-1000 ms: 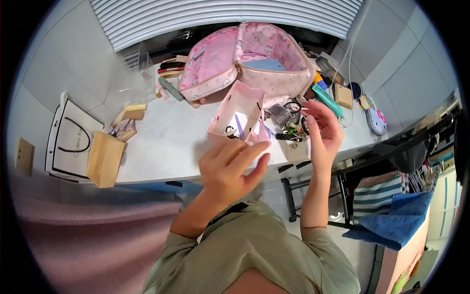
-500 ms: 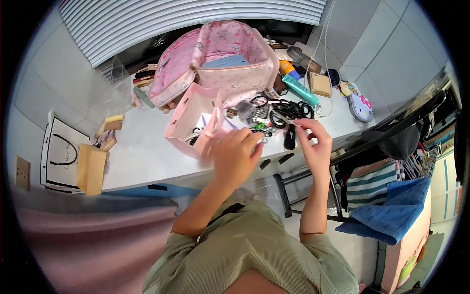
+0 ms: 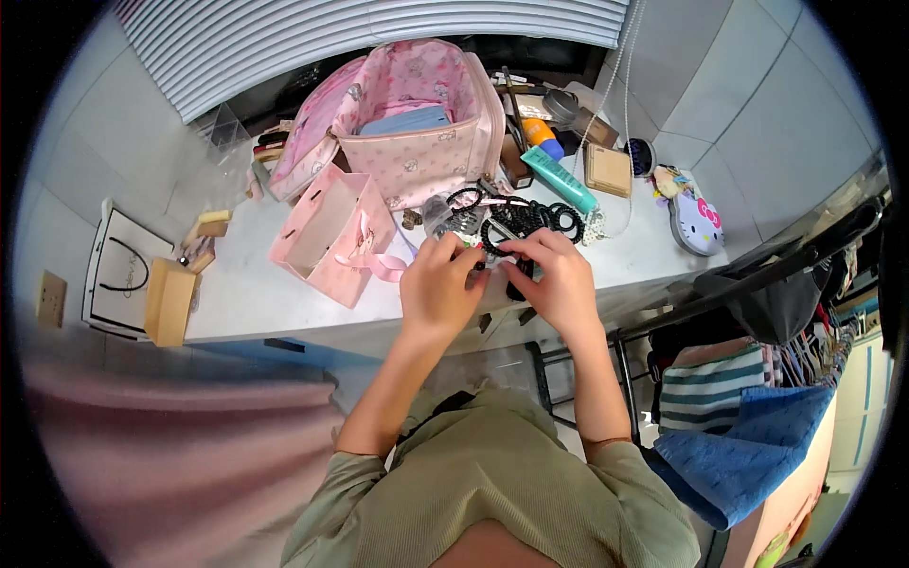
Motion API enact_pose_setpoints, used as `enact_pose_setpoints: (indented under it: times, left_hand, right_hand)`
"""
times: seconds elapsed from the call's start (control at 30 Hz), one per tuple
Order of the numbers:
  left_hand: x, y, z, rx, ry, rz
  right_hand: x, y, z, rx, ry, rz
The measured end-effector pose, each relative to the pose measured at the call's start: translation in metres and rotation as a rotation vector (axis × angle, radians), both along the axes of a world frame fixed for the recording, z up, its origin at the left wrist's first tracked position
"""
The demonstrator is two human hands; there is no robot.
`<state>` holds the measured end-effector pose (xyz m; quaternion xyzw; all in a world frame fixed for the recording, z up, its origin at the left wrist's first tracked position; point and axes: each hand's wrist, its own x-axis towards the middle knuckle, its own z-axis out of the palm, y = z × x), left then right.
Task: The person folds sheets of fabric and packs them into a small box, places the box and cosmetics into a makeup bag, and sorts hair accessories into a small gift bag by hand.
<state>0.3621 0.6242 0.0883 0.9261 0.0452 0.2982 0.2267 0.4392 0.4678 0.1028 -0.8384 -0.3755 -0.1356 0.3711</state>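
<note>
R grip (image 3: 556,284) has come in toward L grip (image 3: 438,289); half a sec ago there was a wider gap btwn them. Now the fingertips nearly meet at the near edge of the black hair ties (image 3: 568,220), so it's two-handed work on smth small, not each hand on its own.

L grip: thumb & fingers curled close, a small dark bit at the tips; can't make out if it's pinched. R grip: fingers bent down over the near side of the pile, thumb tucked under; hold unclear too, b/c the fingers hide it.

Hair ties lie just beyond both grips, tangled, mostly ahead of R grip. Pink bag (image 3: 331,237) stands to the left of L grip, its ribbon (image 3: 372,257) nearest that hand. Pink case (image 3: 402,170) sits farther back, beyond L grip, w/ flat blue stuff (image 3: 407,120) inside. Teal tube (image 3: 559,180) is beyond R grip; cat-face case (image 3: 696,225) well off to its right on the counter (image 3: 237,303).
</note>
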Motion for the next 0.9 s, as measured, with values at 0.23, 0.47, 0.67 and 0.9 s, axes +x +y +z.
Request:
enact_pose_setpoints:
  times: [0.23, 0.47, 0.67, 0.9]
  left_hand:
    - [0.006, -0.006, -0.007, 0.047, 0.026, 0.076]
    - [0.012, -0.016, -0.005, 0.123, 0.034, 0.166]
    - [0.016, -0.021, 0.000, 0.153, 0.021, 0.171]
    - [0.021, -0.015, 0.001, 0.208, 0.074, 0.049]
  right_hand:
    - [0.013, 0.004, -0.010, -0.037, -0.023, 0.038]
    - [0.021, 0.004, -0.015, -0.017, -0.079, 0.040]
    - [0.030, 0.002, -0.022, 0.028, -0.111, 0.042]
    - [0.037, -0.003, -0.022, 0.144, 0.164, 0.090]
